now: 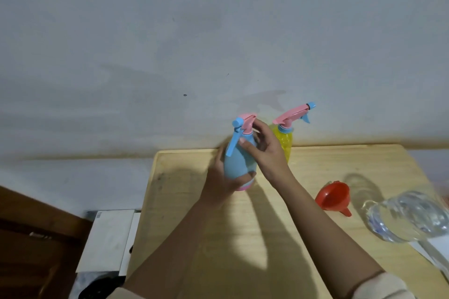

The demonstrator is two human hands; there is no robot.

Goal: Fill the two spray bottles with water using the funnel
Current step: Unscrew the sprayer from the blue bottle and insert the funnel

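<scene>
Near the middle of the frame my left hand (224, 177) wraps around the lower body of the light blue plastic spray bottle with the pink and blue trigger head (239, 160), holding it upright and just clear of, or barely resting on, the pale wooden tabletop (184, 201); I cannot tell which. I grip low so the bottle won't twist. My right hand (266, 150) curls around the neck, fingers closed on the pink collar under the trigger, which I judge is the hold for unscrewing the head so the mouth is open for the funnel. The head is on for now.

Right behind it, toward the wall, stands the yellow translucent spray bottle with a matching pink trigger head (284, 141), capped too. I cannot see any water level in either bottle; the blue one is opaque.

At the right of the frame the small red plastic funnel (334, 198) lies on its side on the tabletop, spout pointing toward the lower right, within easy reach. Further right, at the frame edge, a clear plastic jug (408, 216) sits blurred; it seems to hold water, my likely source.
</scene>
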